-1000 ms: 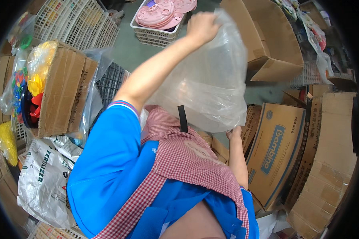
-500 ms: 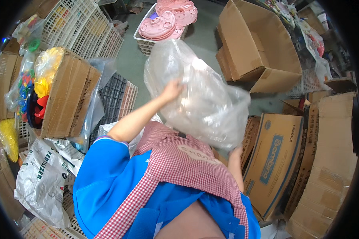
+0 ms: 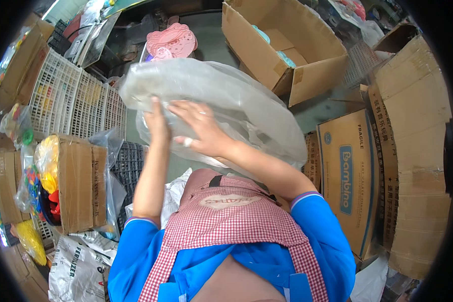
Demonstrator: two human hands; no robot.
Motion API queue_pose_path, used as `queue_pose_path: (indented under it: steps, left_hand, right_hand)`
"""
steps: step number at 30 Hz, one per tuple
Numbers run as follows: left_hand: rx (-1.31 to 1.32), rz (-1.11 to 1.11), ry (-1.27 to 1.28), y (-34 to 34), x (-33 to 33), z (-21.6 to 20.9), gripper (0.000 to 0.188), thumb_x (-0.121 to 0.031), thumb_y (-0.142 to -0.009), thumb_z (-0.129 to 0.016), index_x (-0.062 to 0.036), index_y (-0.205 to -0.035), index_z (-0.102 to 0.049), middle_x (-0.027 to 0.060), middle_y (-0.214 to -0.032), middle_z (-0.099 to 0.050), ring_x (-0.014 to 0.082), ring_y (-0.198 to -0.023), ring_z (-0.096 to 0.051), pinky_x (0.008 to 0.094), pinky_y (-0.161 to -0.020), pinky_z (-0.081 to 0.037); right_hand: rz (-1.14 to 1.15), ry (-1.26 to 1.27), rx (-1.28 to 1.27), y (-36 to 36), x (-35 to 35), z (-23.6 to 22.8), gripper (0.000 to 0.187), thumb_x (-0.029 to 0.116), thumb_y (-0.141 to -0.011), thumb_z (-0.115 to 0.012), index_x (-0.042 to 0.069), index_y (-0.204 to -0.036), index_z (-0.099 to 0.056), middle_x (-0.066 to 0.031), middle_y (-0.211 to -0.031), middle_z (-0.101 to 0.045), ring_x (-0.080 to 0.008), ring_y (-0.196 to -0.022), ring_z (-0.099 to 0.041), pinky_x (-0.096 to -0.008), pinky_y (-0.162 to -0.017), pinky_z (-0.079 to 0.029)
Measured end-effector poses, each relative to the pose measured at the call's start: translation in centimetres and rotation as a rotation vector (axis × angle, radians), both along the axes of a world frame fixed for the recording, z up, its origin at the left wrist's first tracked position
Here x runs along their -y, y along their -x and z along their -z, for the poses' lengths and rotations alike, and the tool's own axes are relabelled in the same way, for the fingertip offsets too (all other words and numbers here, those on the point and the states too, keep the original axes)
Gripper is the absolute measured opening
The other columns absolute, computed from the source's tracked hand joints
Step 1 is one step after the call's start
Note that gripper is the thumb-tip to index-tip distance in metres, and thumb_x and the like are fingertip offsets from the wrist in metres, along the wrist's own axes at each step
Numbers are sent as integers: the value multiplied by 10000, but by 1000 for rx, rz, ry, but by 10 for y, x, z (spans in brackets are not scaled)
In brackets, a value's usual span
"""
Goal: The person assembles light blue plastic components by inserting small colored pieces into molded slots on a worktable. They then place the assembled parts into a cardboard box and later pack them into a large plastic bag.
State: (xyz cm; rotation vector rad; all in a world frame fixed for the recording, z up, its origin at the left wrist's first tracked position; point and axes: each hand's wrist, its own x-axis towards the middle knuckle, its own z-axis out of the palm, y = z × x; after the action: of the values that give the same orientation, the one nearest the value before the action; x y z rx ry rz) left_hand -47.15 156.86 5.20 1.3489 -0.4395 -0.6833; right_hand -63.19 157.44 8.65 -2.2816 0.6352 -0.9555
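Observation:
A large, clear, crumpled plastic bag (image 3: 256,121) spreads out in front of me, from the pink pieces at the far left to the boxes at the right. At its left part, my left hand (image 3: 157,123) is closed on the plastic, its fingers partly hidden and a little blurred. Close beside it lies my right hand (image 3: 204,130), palm toward the bag, with the fingers stretched out and apart. There is a white wrap on one finger of this hand and a ring on another. The bag's inside looks see-through and loosely puffed.
Beyond the bag stand an open cardboard box (image 3: 307,58) with turquoise pieces and a stack of pink plastic pieces (image 3: 173,40). White crates (image 3: 78,95) and a carton of colourful parts (image 3: 80,183) line the left. Printed cartons (image 3: 347,176) stand at the right.
My right hand has moved from the bag's lower right corner to beside my left hand. The bag has swung leftward and flattened. My view has shifted, too.

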Motion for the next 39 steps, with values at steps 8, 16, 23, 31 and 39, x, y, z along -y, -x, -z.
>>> queue_pose_path:
  steps: [8, 16, 23, 31, 39]
  left_hand:
    - [-42, 473, -149, -69, 8, -108, 636, -493, -919, -500, 45, -1254, -454, 166, -1139, -599, 231, -958, -633, 342, -827, -532]
    - [-447, 318, 50, -107, 90, -109, 525, -394, -966, -451, -34, -1345, -414, 133, -1203, -577, 276, -1036, -604, 391, -884, -504]
    - [-587, 352, 237, -163, 245, -86, 457, -381, -970, -432, -59, -1291, -478, 113, -1224, -571, 271, -1078, -580, 420, -884, -512]
    - [-573, 169, -96, -124, 389, -51, 519, -396, -970, -417, -63, -1369, -399, 116, -1351, -474, 291, -1212, -477, 437, -998, -416]
    - [-494, -165, -410, -85, 450, -53, 613, -473, -949, -420, -85, -1414, -323, 116, -1426, -383, 317, -1281, -396, 486, -1042, -357]
  right_hand:
    - [884, -102, -267, 104, 109, 125, 955, 384, -761, -690, 172, -1492, -113, -209, -1516, -115, -439, -1374, -117, -612, -1059, -97]
    - [617, -68, -425, 18, 365, 81, 987, 334, -709, -726, 305, -1486, -119, -128, -1550, -63, -403, -1408, -46, -653, -1058, -146]
    - [103, -179, -291, -74, 490, 82, 452, 208, -779, -628, 156, -1225, -574, -163, -1171, -586, -327, -1045, -574, -394, -912, -447]
    - [756, -379, 169, 85, 602, 133, 237, 140, -824, -573, 58, -1020, -676, -141, -903, -680, -234, -768, -645, -325, -693, -495]
    - [1198, -1641, 407, 252, 713, 402, 564, 293, -855, -613, 90, -1344, -422, -125, -1360, -406, -362, -1095, -521, -431, -826, -485]
